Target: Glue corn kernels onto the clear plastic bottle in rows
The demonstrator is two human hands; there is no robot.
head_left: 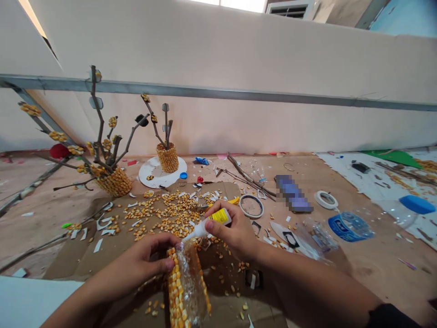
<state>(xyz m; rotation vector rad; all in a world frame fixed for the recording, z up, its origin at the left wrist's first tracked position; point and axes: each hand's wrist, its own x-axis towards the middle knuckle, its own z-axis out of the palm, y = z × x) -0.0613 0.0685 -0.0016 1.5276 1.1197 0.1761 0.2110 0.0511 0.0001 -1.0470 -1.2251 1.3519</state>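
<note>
The kernel-covered container (187, 291) is found between 6 and 7 o'clock in the view, its long axis set roughly from 12 to 6. Its upper left edge is pinched by the left hand (155, 255), the nearer of the two; from that grip, the body is located toward 4 o'clock. The white squeeze bottle (202, 229) is clasped in the right hand (235, 228), nozzle (186, 238) aimed toward 8 o'clock, at the top of the bare strip (191, 269). Nozzle contact cannot be confirmed.
</note>
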